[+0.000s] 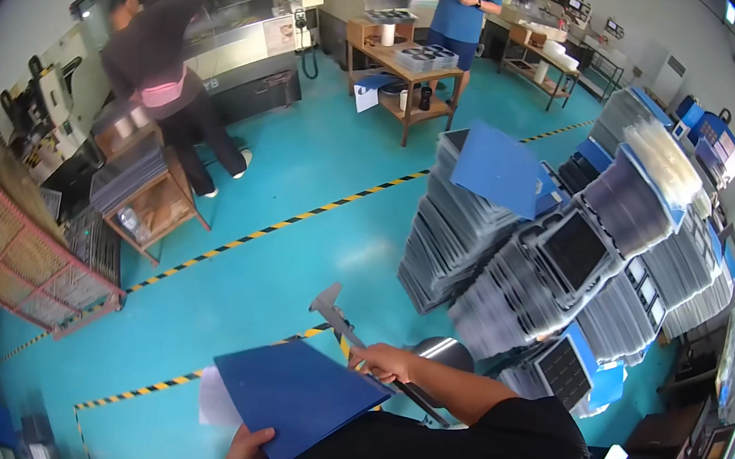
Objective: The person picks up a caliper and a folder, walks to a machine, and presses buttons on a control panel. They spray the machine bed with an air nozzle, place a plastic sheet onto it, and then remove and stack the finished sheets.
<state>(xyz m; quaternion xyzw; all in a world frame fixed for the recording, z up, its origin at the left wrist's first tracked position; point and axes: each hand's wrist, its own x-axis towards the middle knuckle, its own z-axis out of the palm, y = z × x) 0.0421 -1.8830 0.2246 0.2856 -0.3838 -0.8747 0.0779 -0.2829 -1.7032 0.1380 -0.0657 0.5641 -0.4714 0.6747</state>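
My left hand (249, 446) grips the near left edge of a flat blue folder (301, 396), its thumb lying on top. A white sheet of paper (219, 399) sticks out from under the folder's left side. My right hand (384, 362) is closed around a large grey caliper (337, 316), whose jaws point up and away to the left. The caliper's beam runs back under my right wrist, past the folder's right corner. Some fingers of both hands are hidden.
Tall stacks of plastic trays (459, 227) stand on the right, with blue sheets (497, 167) on top. A round metal object (446, 353) is by my right forearm. Left are a red mesh cart (35, 248), a wooden trolley (158, 213) and a person (154, 66). Another person (464, 7) stands behind a wooden table (406, 65).
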